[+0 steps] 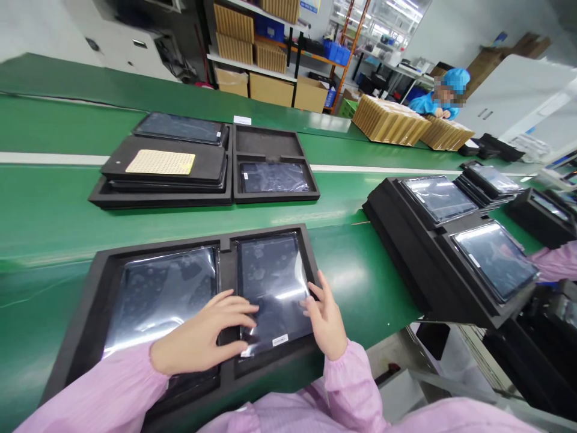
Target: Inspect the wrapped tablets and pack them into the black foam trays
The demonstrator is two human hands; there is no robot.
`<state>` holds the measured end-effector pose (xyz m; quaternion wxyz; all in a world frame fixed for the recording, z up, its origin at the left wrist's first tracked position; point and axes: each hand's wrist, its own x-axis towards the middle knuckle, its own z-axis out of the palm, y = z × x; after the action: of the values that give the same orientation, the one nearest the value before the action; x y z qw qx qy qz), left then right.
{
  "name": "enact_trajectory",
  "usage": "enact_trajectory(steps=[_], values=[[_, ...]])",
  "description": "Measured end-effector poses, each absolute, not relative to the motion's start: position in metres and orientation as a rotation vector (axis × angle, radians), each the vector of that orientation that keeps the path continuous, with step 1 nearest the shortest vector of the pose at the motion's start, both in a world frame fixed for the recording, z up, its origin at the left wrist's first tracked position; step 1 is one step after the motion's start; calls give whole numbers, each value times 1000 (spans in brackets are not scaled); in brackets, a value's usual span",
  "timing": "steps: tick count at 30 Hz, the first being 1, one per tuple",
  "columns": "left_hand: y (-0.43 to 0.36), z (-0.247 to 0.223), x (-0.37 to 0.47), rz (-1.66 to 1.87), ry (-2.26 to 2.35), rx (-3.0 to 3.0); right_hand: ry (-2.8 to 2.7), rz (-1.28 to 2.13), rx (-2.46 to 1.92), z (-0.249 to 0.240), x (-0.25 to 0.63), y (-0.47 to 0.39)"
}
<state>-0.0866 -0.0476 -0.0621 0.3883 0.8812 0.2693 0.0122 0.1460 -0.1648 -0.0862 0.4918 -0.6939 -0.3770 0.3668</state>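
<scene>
In front of me lies a black foam tray (228,282) with two compartments. A tablet in clear film (273,282) lies in its right compartment, a small white label near its lower edge. My left hand (207,334) reaches over the tray's divider, its fingers spread, fingertips at this tablet's left edge. At the opposite edge is my right hand (327,319), its fingers apart and slightly bent, the tips touching the tablet's side. Another film-covered tablet (166,288) fills the left compartment, partly hidden by my left forearm.
Farther back, a foam tray (277,198) holds one tablet beside stacked tablets and a yellow sticker sheet (161,162). Stacked foam trays (396,240) with tablets stand at right, overhanging the green bench's (356,288) edge. Beyond cardboard dividers (390,120) sits a person in blue (424,103).
</scene>
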Motion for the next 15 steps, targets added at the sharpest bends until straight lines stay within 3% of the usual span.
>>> enact_trajectory(steps=[4, 9, 15], values=[[-50, -86, -89, 74, 1074, 2543, -1124, 692, -1861, -84, 125, -168], [-54, -104, -92, 13, 1221, 2677, -1535, 402, -1468, -80, 106, -162], [-56, -107, -93, 42, 1234, 2732, -1925, 754, -879, -59, 98, -159]])
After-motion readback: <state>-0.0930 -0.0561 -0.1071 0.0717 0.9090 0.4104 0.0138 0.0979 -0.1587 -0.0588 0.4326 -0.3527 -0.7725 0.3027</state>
